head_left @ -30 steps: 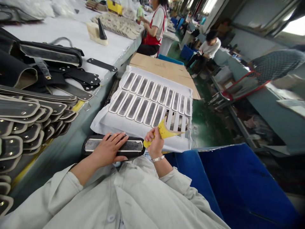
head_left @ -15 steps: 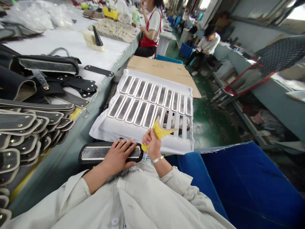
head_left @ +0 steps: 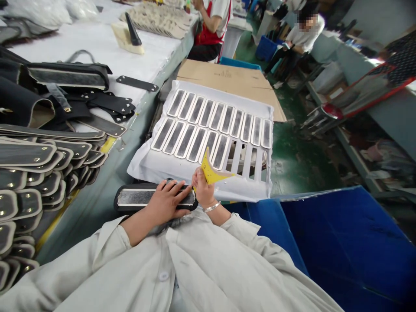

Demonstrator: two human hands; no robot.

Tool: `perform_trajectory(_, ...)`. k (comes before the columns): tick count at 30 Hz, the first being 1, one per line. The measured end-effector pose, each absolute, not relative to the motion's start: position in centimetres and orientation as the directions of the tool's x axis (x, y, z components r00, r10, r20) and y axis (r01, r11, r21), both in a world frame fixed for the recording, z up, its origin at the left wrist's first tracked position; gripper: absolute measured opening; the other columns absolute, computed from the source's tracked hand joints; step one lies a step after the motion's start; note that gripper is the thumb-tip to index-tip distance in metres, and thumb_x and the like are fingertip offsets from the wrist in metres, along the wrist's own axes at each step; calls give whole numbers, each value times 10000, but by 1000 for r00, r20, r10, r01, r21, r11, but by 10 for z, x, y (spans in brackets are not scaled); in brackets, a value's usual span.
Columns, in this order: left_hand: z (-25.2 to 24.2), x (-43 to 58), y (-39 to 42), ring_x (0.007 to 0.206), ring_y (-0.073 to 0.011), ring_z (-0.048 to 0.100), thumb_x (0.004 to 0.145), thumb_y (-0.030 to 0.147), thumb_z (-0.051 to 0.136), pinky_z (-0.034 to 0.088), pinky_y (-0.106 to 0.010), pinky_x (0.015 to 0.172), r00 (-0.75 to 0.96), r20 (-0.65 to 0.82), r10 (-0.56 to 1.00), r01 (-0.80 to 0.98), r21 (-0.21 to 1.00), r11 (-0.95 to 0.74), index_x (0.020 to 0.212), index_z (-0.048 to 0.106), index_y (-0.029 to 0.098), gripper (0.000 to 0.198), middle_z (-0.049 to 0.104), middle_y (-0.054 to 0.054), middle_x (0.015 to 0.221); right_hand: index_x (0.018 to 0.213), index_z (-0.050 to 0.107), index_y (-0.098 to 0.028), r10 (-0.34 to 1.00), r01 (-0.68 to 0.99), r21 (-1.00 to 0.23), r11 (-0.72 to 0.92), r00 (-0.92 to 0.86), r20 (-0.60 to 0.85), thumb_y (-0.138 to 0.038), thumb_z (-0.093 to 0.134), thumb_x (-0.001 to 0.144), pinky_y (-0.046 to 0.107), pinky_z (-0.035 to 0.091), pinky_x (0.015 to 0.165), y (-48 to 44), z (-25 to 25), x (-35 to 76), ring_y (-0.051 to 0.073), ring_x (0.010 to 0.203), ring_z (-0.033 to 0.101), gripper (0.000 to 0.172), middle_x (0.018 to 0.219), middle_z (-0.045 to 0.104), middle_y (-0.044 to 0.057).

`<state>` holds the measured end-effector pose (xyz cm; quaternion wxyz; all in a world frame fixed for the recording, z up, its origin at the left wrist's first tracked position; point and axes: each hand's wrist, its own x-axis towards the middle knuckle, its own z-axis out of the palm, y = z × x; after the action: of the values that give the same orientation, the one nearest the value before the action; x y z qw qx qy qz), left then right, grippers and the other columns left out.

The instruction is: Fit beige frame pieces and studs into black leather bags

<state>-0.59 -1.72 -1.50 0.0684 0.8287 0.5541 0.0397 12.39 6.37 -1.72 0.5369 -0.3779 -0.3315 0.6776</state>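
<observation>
Presses the left hand [head_left: 167,200], fingers spread flat, on the black oblong leather strap piece with a grey pale-rimmed centre [head_left: 136,197], at 6 o'clock, just short of the near edge of the white slotted sheet [head_left: 156,167]. Grips in the closed right hand [head_left: 203,190] a yellow wedge-shaped plastic scraper [head_left: 210,172], now drawn closer to the strap piece's 3 o'clock end than half a second ago. Leaves open room at 4 o'clock over the blue bin [head_left: 325,242]; hemmed in at 9 o'clock by stacked dark strap pieces [head_left: 32,173]
</observation>
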Motion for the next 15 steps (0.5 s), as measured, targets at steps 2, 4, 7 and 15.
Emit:
perform_trajectory(2, -13, -5, -18, 1230, -334, 406, 789, 632, 525, 237, -491, 1030, 370, -13, 929, 918, 159, -364, 1382, 420, 244, 716, 473, -102, 1382, 626, 433, -208, 970, -523, -819, -235, -183, -161, -551, 675, 689, 194, 235, 378, 65, -15, 129, 46, 394, 254, 424, 469, 298, -101)
perform_trajectory(4, -11, -5, -18, 1237, -313, 413, 792, 602, 542, 243, -478, 1039, 361, -18, 932, 918, 180, -353, 1379, 417, 254, 694, 462, -90, 1396, 636, 435, -208, 964, -578, -774, -258, -207, -167, -537, 670, 698, 192, 268, 387, 63, -11, 138, 49, 381, 256, 409, 457, 285, -109)
perform_trajectory(7, -10, -9, -16, 1261, -273, 407, 810, 532, 547, 230, -473, 1062, 355, -52, 933, 911, 243, -333, 1388, 378, 271, 656, 436, -76, 1419, 651, 445, -205, 966, -642, -725, -251, -217, -142, -521, 646, 740, 206, 361, 462, 46, -3, 150, 59, 416, 319, 385, 484, 328, -96)
perform_trajectory(15, -1, -11, -9, 1304, -265, 374, 794, 423, 573, 201, -529, 1084, 357, -182, 916, 896, 344, -281, 1389, 339, 258, 660, 406, -97, 1440, 592, 414, -204, 956, -501, -848, -174, -293, -23, -563, 577, 801, 224, 288, 443, 4, -4, 138, 69, 439, 286, 446, 509, 298, -76)
